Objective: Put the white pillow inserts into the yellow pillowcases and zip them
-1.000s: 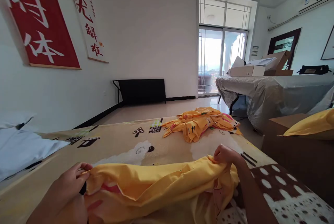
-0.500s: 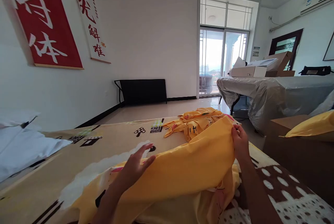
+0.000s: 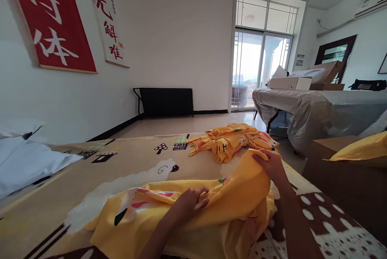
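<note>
A yellow cloth (image 3: 242, 188) printed with pink, white and black shapes lies bunched in front of me. My right hand (image 3: 270, 164) pinches its raised far-right end between thumb and fingers. The part under that hand rises in a smooth fold, plain yellow on the side I see. Lower and to the left, my left hand (image 3: 191, 202) is closed on the middle of the cloth, thumb below the fingers, creases running from the grip. Its left end lies spread on the beige patterned blanket (image 3: 130, 158). Beyond my hands rests a second crumpled yellow printed cloth (image 3: 229, 142).
White pillows (image 3: 27, 166) lie at the left edge. On the right stand a cardboard box (image 3: 335, 186) with a yellow item (image 3: 363, 148) on it and a plastic-covered table (image 3: 311, 106) bearing boxes. A black folded frame (image 3: 166, 102) leans against the wall.
My left hand has moved right and down and closed on the cloth. My right hand has shifted slightly left and lower. The fold has turned, baring more print at left.
</note>
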Tool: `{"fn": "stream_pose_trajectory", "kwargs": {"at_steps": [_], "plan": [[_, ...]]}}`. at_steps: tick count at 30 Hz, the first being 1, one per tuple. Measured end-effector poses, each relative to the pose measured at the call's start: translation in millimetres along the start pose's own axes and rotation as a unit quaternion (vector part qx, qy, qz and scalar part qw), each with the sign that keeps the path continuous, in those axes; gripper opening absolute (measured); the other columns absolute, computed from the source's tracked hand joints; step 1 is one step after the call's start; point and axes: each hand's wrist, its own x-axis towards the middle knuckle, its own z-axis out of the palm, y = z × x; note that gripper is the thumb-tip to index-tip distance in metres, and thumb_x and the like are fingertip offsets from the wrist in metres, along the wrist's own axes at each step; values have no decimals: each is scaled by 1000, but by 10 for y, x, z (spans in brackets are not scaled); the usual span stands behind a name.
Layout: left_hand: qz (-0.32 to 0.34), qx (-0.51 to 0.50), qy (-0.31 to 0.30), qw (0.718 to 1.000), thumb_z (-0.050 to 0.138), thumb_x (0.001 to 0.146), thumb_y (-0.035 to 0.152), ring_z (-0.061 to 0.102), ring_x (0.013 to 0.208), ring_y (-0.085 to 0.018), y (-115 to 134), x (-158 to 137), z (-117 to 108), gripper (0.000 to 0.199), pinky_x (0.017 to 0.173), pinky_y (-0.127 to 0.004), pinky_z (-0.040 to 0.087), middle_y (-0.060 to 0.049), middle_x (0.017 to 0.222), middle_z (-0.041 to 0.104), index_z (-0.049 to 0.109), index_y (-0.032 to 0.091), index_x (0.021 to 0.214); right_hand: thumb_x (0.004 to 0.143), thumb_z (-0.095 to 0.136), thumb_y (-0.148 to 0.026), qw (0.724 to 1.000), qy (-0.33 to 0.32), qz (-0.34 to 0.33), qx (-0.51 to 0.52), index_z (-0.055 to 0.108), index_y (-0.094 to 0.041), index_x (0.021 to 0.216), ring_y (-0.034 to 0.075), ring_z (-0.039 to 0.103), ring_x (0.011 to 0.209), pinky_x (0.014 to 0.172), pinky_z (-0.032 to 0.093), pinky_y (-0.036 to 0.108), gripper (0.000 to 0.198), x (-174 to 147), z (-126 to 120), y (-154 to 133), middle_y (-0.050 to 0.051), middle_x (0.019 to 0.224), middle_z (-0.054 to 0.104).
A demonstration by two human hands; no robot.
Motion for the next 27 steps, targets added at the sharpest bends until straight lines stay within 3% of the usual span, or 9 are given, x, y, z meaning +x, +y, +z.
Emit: {"fn": "stream_pose_trajectory", "kwargs": {"at_steps": [3,7,10,13,21,27], "plan": [[49,-3,43,998,45,85,38,56,76,-18,0,51,60,24,72,-29,42,-4,81,61,60,20,83,75,61,-48,997,65,-50,-6,62,-17,75,12,42,58,53,35,23,32,5,8,7,-3,60,48],[129,-61,142,980,45,87,39,51,90,-20,34,26,-52,24,82,-33,41,-6,94,56,49,20,73,78,58,-51,987,136,-71,47,57,-18,78,10,35,54,48,29,22,34,-41,0,-31,-5,61,40],[111,-139,151,972,42,88,44,46,72,-15,81,-63,-226,31,68,-27,39,-1,74,50,44,20,68,79,55,-54,977,192,-78,39,55,-18,78,10,33,54,47,28,22,36,-94,-11,-123,-5,60,39],[77,-210,171,960,41,86,51,30,55,-11,117,-198,-405,40,52,-24,26,5,57,30,38,20,62,80,53,-56,970,230,-80,20,54,-18,76,10,33,55,48,28,22,38,-134,-11,-205,-4,61,37],[105,-263,182,942,47,83,49,24,52,-9,182,-504,-617,42,49,-25,20,4,55,24,36,19,56,76,60,-53,960,255,-71,89,46,-17,64,8,31,54,46,28,20,40,-113,93,-133,-5,60,33],[111,-257,169,945,47,84,47,25,53,-10,219,-525,-646,42,50,-25,22,3,56,25,34,19,55,63,71,-50,955,223,18,198,59,-15,73,9,39,51,44,33,21,39,-67,124,-122,-4,58,45]]}}
